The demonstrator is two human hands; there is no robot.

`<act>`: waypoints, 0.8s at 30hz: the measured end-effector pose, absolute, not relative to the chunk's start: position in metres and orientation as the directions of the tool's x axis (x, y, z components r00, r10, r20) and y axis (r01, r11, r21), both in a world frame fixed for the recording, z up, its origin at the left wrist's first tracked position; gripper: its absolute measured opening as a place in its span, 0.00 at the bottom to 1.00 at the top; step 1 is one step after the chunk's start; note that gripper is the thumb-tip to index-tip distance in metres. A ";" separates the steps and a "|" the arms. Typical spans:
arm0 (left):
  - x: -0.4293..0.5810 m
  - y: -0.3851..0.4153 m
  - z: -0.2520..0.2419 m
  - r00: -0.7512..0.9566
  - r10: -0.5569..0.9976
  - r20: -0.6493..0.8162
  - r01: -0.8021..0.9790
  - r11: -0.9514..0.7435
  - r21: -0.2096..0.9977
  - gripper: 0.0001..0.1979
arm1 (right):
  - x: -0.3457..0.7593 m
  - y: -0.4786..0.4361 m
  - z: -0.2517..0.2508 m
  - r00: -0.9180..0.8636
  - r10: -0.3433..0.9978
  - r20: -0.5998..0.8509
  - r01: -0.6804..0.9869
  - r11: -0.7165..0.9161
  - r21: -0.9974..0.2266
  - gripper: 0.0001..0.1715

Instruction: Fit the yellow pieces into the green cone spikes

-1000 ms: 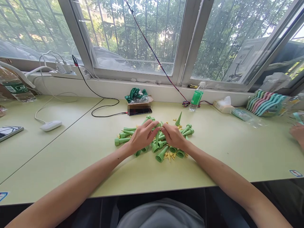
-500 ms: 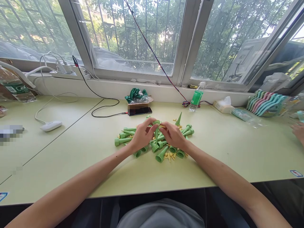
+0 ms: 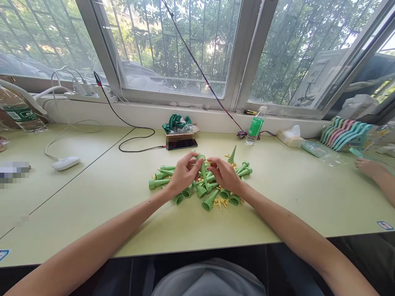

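Note:
My left hand [image 3: 184, 174] is closed on a green plastic watering spike [image 3: 203, 172], its wide threaded end up and its tip pointing down over the pile. Close to that wide end, my right hand [image 3: 224, 174] pinches a small yellow plastic valve [image 3: 208, 163], partly hidden by the fingers. Beneath and around both hands lie several more green watering spikes [image 3: 210, 200] in a loose heap. Small yellow valves [image 3: 220, 203] are scattered among them at the front. One spike [image 3: 233, 153] stands upright behind my right hand.
Behind the pile are a phone [image 3: 185, 144] on a black cable and a small box with green plastic [image 3: 178, 124]. A water bottle [image 3: 255, 126] and tissue box [image 3: 290, 137] stand farther right. At the right edge another person's hand [image 3: 368, 167] holds something light blue.
The spike in my left hand has tilted slightly, its wide end shifting left. My right hand has barely moved. The other person's hand has come farther into view from the right.

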State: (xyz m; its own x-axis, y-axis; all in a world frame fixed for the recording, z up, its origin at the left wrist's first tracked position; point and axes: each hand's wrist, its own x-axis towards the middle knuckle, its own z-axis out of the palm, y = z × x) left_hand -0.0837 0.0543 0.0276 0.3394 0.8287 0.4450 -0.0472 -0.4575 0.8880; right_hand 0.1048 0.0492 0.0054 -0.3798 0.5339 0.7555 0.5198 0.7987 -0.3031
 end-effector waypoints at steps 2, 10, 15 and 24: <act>-0.084 0.055 0.025 0.337 0.824 0.455 -0.028 -0.474 0.880 0.14 | 0.106 0.050 0.004 -0.389 0.532 0.752 0.510 0.804 -0.305 0.12; -0.086 0.058 0.017 0.308 0.767 0.563 0.193 -0.629 0.753 0.10 | 0.106 0.050 0.004 -0.399 0.510 0.762 0.494 0.820 -0.290 0.09; -0.088 0.059 0.014 0.348 0.680 0.645 0.295 -0.733 0.613 0.08 | 0.106 0.050 0.005 -0.409 0.542 0.734 0.503 0.805 -0.314 0.11; -0.088 0.056 0.018 0.418 0.545 0.727 0.347 -0.835 0.426 0.06 | 0.107 0.050 0.001 -0.388 0.568 0.726 0.556 0.772 -0.307 0.16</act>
State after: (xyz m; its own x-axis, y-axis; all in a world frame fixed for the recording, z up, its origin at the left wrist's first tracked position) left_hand -0.0880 0.0561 0.0177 0.4184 0.5448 0.7267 0.3471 -0.8353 0.4263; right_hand 0.1066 0.0499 0.0013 -0.3880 0.5676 0.7262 0.5560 0.7725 -0.3068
